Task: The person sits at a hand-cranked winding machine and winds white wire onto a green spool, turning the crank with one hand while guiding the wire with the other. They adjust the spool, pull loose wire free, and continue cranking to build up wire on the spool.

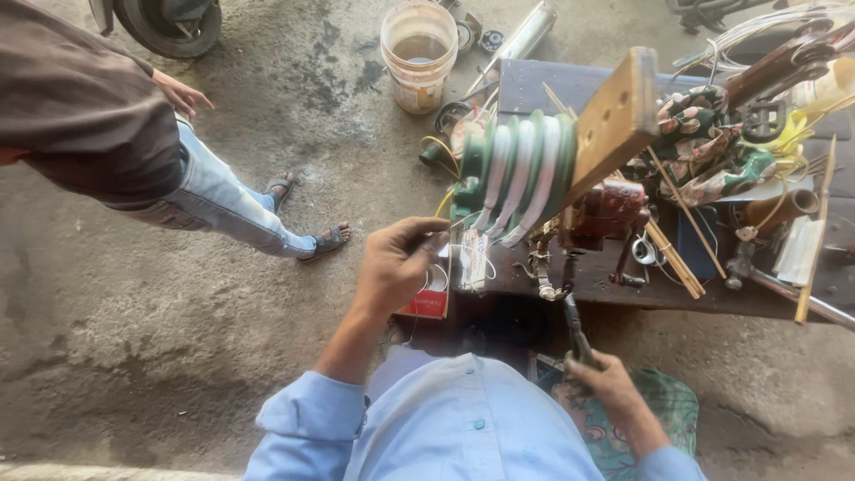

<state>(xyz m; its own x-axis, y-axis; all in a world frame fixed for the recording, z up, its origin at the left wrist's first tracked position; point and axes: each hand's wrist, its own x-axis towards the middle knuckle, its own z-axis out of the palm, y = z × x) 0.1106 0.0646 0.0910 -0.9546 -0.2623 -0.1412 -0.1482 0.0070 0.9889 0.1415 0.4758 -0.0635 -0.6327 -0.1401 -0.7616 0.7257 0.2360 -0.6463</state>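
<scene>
Head view. The left hand (396, 267) is at the near edge of the counter (525, 89), its grip pinched together on thin pale wire strands (472, 258) that run up from the fingertips to the stepped green winding former (517, 169). The former sits just beyond the grip, clamped to a wooden block (614, 116) that tilts up and away to the right. White wire coils (525, 174) lie in the former's grooves.

The right hand (610, 383) is low, near the person's lap, its grip closed round a dark crank handle (574, 330) that rises toward the winder's metal frame (606, 214).

Judgement: the strands look light, springy and easily kinked; best held between fingertips close to the former, under light tension. The handle looks rigid and takes a full-fist hold.

Left of the grip, another person stands on the concrete floor (134, 338) in sandals.
</scene>
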